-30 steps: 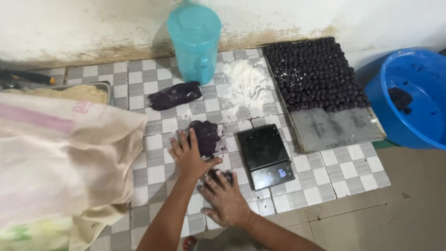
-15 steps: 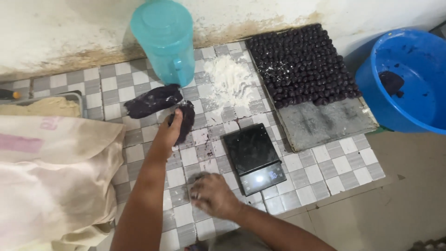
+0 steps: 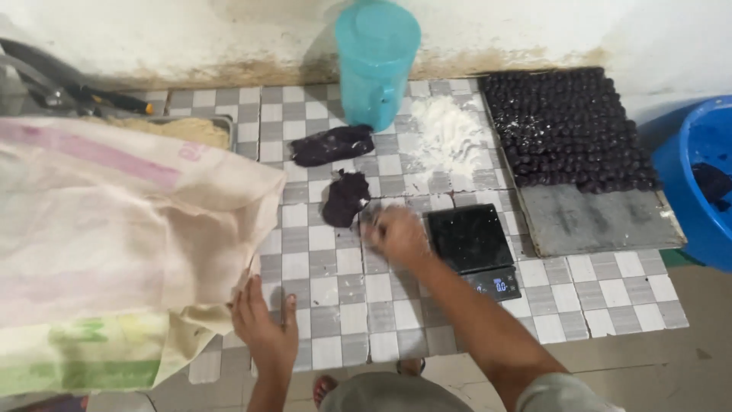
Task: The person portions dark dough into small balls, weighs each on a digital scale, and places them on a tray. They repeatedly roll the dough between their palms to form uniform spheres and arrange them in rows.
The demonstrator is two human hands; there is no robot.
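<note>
Checked tile slab (image 3: pixel 320 290): grey and white squares, set against a stained wall.

Teal plastic jug (image 3: pixel 376 65): stood upright at the back of the slab; lid shut, contents hidden.

Blue plastic basin (image 3: pixel 698 191): placed off the right edge of the slab; a dark lump is seen inside against its wall.

Flat tray (image 3: pixel 602 221): laid at the right; its far part is filled with rows of small dark purple balls (image 3: pixel 568 130), its near part is left bare and grey.

Metal pan (image 3: pixel 194 130): partly covered by the sack; a pale crumbly filling is seen in it.

Dark purple dough, near lump (image 3: pixel 345 198): lain on the tiles just left of the right hand. A second, longer lump (image 3: pixel 332 145) is lain behind it, near the jug's base.

White flour (image 3: pixel 450 141): scattered on the tiles between the jug and the tray.

Black digital scale (image 3: pixel 473 244): set before the flour, beside the tray's near corner; its platform is uncovered.

Right hand (image 3: pixel 395 235): blurred, held low over the tiles between the near lump and the scale; whether the fingers are together or apart cannot be told.

Left hand (image 3: pixel 265 328): laid flat on the slab's near edge, fingers spread apart, touching the sack's lower corner.

Large woven sack (image 3: pixel 114 244): spread across the left, hiding that part of the slab.
</note>
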